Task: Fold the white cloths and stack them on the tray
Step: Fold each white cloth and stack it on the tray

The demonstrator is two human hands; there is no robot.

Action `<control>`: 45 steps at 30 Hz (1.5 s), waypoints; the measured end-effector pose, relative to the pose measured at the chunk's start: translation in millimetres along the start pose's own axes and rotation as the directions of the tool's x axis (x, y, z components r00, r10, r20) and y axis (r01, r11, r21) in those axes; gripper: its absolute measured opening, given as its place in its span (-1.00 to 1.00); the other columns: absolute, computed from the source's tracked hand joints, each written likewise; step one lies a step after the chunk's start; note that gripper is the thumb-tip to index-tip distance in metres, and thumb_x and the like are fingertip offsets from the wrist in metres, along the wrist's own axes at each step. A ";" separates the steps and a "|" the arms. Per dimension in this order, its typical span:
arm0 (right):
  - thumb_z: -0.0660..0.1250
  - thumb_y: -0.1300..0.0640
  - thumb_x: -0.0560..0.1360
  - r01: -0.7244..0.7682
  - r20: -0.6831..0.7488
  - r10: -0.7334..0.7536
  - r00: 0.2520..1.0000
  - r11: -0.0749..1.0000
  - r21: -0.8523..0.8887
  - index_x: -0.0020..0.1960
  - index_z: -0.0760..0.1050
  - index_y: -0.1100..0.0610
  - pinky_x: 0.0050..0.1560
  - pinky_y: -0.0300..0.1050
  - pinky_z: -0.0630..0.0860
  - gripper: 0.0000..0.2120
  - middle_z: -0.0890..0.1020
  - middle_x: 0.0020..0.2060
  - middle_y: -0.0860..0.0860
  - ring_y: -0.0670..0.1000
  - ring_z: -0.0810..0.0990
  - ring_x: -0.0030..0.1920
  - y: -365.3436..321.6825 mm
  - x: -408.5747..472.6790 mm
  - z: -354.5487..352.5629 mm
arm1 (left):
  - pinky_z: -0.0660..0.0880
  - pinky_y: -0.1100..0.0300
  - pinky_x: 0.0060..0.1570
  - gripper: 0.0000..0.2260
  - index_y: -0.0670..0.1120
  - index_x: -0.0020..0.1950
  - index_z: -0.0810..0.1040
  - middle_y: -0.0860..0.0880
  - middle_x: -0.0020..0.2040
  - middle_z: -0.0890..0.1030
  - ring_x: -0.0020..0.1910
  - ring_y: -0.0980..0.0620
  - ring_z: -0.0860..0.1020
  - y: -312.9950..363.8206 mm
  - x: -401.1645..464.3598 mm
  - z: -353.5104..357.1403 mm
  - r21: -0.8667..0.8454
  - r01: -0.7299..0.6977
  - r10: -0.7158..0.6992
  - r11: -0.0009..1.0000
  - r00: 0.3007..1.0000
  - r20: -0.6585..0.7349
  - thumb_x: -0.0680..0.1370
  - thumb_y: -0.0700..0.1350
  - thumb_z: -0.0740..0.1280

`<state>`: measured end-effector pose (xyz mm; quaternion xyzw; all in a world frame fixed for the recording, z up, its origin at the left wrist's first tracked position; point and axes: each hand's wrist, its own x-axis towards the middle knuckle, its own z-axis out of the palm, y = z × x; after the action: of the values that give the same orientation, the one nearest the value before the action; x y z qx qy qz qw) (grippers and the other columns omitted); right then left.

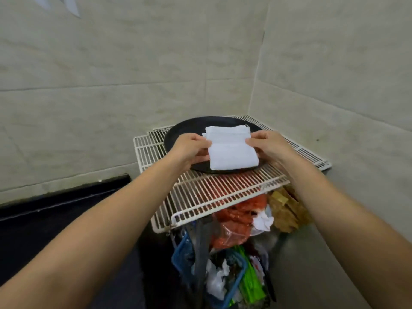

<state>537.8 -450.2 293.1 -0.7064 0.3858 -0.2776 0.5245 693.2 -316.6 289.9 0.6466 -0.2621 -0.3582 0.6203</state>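
Nearest, at 6 o'clock below the rack: a cluttered bin [225,264] of red bags, green plastic and crumpled paper stood open under the front edge of the white wire rack [214,197]. Anything sliding off the front would likely have dropped into it.

Mid-frame: left hand [191,148] and right hand [265,143] were apart, each pinching a side edge of the top white cloth [231,156], which sat folded on the black tray [178,134]. It overhung toward the tray's 6 o'clock rim. Risk: uneven release could skew the fold or tip it off the rim. A second folded cloth [227,130] lay beneath it at 12 o'clock; a push could shift it.

Far: tiled wall corner, nothing else.
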 end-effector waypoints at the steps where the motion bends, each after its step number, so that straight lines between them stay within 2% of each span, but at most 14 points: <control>1: 0.35 0.22 0.50 0.011 0.008 -0.010 1.000 0.999 -0.048 0.03 0.56 0.16 -0.21 -0.14 0.57 -0.88 0.64 -0.09 0.08 -0.01 0.63 -0.17 -1.5 22.1 0.8 | 0.60 0.12 -0.12 -0.90 -0.14 -0.20 0.49 -0.14 -0.05 0.61 -0.07 -0.04 0.60 1.8 15.5 4.3 0.006 -0.001 0.002 1.000 0.999 -0.040 0.51 -0.27 0.36; 3: 0.36 0.23 0.49 0.048 0.035 -0.044 0.998 0.991 -0.122 0.05 0.56 0.17 -0.15 -0.13 0.51 -0.86 0.62 -0.08 0.07 0.04 0.59 -0.09 -4.2 62.4 2.6 | 0.58 0.15 -0.18 -0.87 -0.14 -0.21 0.46 -0.14 -0.09 0.59 -0.13 -0.03 0.59 4.6 45.7 11.9 0.018 0.010 -0.008 1.000 0.993 -0.121 0.51 -0.27 0.34; 7: 0.35 0.24 0.49 0.094 0.127 -0.066 0.990 0.969 -0.227 0.00 0.58 0.22 -0.25 -0.16 0.44 -0.90 0.60 -0.13 0.10 0.03 0.54 -0.17 1.2 126.0 4.8 | 0.56 0.19 -0.37 -0.81 -0.15 -0.26 0.41 -0.13 -0.23 0.55 -0.28 0.00 0.55 4.4 92.4 23.7 0.048 0.042 -0.031 0.998 0.977 -0.212 0.52 -0.31 0.32; 11: 0.34 0.24 0.48 0.107 0.222 -0.040 0.974 0.947 -0.302 -0.10 0.57 0.32 -0.14 -0.01 0.51 -0.88 0.61 -0.14 0.23 0.05 0.53 -0.22 16.8 157.8 8.7 | 0.56 0.14 -0.31 -0.81 -0.17 -0.28 0.43 -0.15 -0.25 0.55 -0.28 -0.05 0.58 -9.4 114.0 27.0 0.098 0.111 -0.078 0.989 0.954 -0.290 0.51 -0.32 0.33; 14: 0.33 0.23 0.46 0.150 0.244 -0.060 0.968 0.916 -0.371 0.00 0.57 0.40 -0.01 0.03 0.53 -0.77 0.61 0.02 0.33 0.12 0.56 -0.16 30.5 163.5 12.2 | 0.57 0.16 -0.37 -0.81 -0.18 -0.28 0.44 -0.17 -0.27 0.55 -0.33 -0.06 0.58 -24.8 117.3 27.7 0.135 0.169 -0.113 0.976 0.931 -0.348 0.51 -0.32 0.33; 18: 0.29 0.28 0.45 0.190 0.251 -0.088 0.964 0.889 -0.417 0.01 0.55 0.44 -0.09 -0.01 0.52 -0.77 0.59 0.04 0.36 0.05 0.45 -0.23 35.1 165.7 14.1 | 0.59 0.18 -0.38 -0.85 -0.20 -0.26 0.47 -0.16 -0.30 0.54 -0.37 -0.03 0.56 -32.0 119.9 28.3 0.227 0.186 -0.082 0.956 0.912 -0.402 0.50 -0.30 0.35; 21: 0.26 0.30 0.45 0.210 0.245 -0.105 0.964 0.866 -0.453 0.03 0.55 0.44 0.01 0.07 0.54 -0.76 0.59 0.06 0.34 0.19 0.55 -0.20 30.6 161.3 11.4 | 0.60 0.22 -0.39 -0.93 -0.23 -0.12 0.52 -0.15 -0.26 0.57 -0.36 0.00 0.58 -29.1 118.2 29.4 0.281 0.181 -0.053 0.943 0.910 -0.410 0.52 -0.23 0.36; 23: 0.25 0.29 0.46 0.230 0.226 -0.136 0.965 0.852 -0.471 0.06 0.54 0.42 0.08 0.06 0.51 -0.74 0.59 0.09 0.32 0.28 0.58 0.05 24.9 154.5 9.2 | 0.60 0.20 -0.36 -0.86 -0.21 -0.03 0.51 -0.15 -0.19 0.58 -0.33 0.00 0.59 -28.0 111.0 25.1 0.302 0.172 -0.032 0.938 0.908 -0.418 0.52 -0.15 0.37; 26: 0.27 0.20 0.49 0.279 0.231 -0.188 0.955 0.839 -0.468 0.05 0.58 0.24 0.00 -0.17 0.43 -0.80 0.64 0.06 0.12 0.12 0.57 0.10 8.3 136.7 13.8 | 0.51 0.22 -0.38 -0.84 -0.16 0.00 0.50 -0.11 -0.16 0.56 -0.30 0.02 0.56 -25.6 82.2 8.5 0.361 0.151 0.022 0.920 0.901 -0.433 0.54 -0.08 0.34; 28: 0.25 0.19 0.50 0.366 0.284 -0.257 0.924 0.810 -0.459 0.05 0.58 0.16 0.00 -0.17 0.40 -0.82 0.63 0.04 0.04 0.04 0.55 0.06 -8.3 115.7 27.7 | 0.46 0.24 -0.40 -0.90 -0.14 -0.03 0.51 -0.10 -0.17 0.56 -0.32 0.04 0.55 -24.0 51.2 -8.7 0.414 0.107 0.095 0.904 0.894 -0.437 0.56 -0.10 0.31; 31: 0.22 0.18 0.52 0.509 0.394 -0.351 0.849 0.743 -0.435 0.00 0.59 0.14 -0.02 -0.11 0.43 -0.82 0.64 -0.04 0.05 0.06 0.57 0.03 -35.5 65.2 68.6 | 0.47 0.16 -0.38 -0.92 -0.12 -0.10 0.49 -0.08 -0.28 0.53 -0.38 0.04 0.52 -22.4 -11.5 -43.9 0.528 0.022 0.245 0.849 0.869 -0.430 0.57 -0.16 0.26; 35: 0.23 0.14 0.52 0.699 0.551 -0.468 0.691 0.626 -0.345 -0.03 0.59 0.19 -0.02 -0.06 0.45 -0.81 0.67 -0.05 0.17 0.18 0.60 0.04 -59.8 -24.5 158.8 | 0.52 0.08 -0.19 -0.94 -0.09 -0.07 0.52 -0.07 -0.27 0.55 -0.27 -0.05 0.55 -27.0 -122.3 -110.8 0.636 0.081 0.334 0.767 0.796 -0.505 0.56 -0.16 0.26; 40: 0.23 0.13 0.53 0.832 0.734 -0.515 0.443 0.541 -0.124 -0.02 0.58 0.18 -0.01 -0.01 0.51 -0.81 0.65 -0.04 0.16 0.20 0.61 -0.01 -62.6 -172.7 274.5 | 0.47 0.19 -0.19 -0.90 -0.07 -0.02 0.56 0.05 -0.28 0.54 -0.24 0.03 0.53 -63.8 -293.7 -195.1 0.648 0.332 0.314 0.685 0.669 -0.674 0.53 -0.13 0.26; 45: 0.18 0.06 0.55 0.907 0.846 -0.495 0.200 0.421 0.032 0.04 0.54 0.10 0.02 0.01 0.51 -0.80 0.55 0.02 0.10 0.16 0.57 0.01 -41.8 -323.4 360.5 | 0.47 0.18 -0.09 -0.86 -0.07 0.03 0.58 0.02 -0.15 0.58 -0.12 0.01 0.57 -123.8 -448.8 -250.6 0.512 0.578 0.217 0.636 0.502 -0.837 0.53 -0.12 0.26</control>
<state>658.4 16.4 230.4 -0.9478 -0.2029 -0.0652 0.2370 605.8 200.5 222.7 0.9527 0.0301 0.0742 0.2933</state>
